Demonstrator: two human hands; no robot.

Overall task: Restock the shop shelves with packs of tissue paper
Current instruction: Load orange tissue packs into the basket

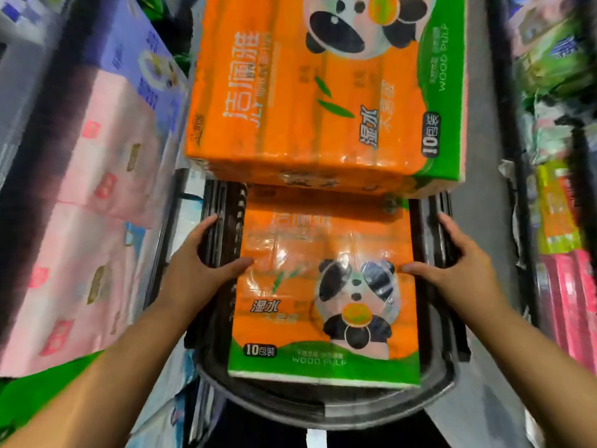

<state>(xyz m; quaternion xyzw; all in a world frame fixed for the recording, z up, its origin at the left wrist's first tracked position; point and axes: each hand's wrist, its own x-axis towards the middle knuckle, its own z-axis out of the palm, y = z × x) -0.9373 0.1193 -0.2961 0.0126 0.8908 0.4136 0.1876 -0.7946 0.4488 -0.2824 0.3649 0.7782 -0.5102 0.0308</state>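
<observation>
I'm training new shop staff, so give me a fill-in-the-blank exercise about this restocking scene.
1. The near orange plastic-wrapped tissue pack shows a cartoon ____.
2. Its green band reads ____ PULP.
3. Its black oval label shows the number ____.
4. The stacked soft packs on the left shelf are pale ____.
Missing words: panda, WOOD, 10, pink.

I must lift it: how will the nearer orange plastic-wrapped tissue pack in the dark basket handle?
The nearer orange plastic-wrapped tissue pack is probably light and squashy, being tissue. Its glossy film may slip under the left hand or right hand. Flat: unlikely to roll.
</observation>
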